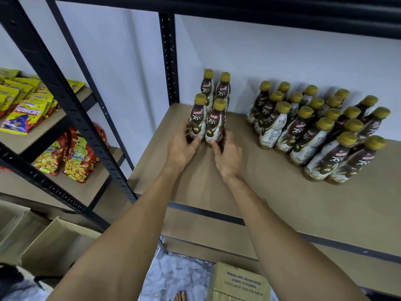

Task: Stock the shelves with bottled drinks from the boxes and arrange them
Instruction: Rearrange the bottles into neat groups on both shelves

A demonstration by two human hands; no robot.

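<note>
From the head camera, both bare arms reach forward onto a tan shelf board [217,192] in a black metal rack. The left hand [181,147] has its fingers curled round the lower part of the front-left bottle [197,119], with its thumb lying across the front of the label. The right hand [228,157] grips the base of the front-right bottle [215,124] in the same way, thumb in front. These two bottles stand upright and touch each other, and just behind them stand two more bottles [217,89], so the four make a tight square near the shelf's left end, close to the black upright post [169,57]. Well apart to the right on the same board stands a large group of bottles [314,127] in rows, all with gold caps and brown-and-white labels. On the neighbouring rack to the left lie yellow snack bags [21,105] on one level and red snack bags [76,157] on the level below. Lower down, a closed cardboard box [238,283] sits on the marbled floor and an open box [54,242] stands to the left.
</note>
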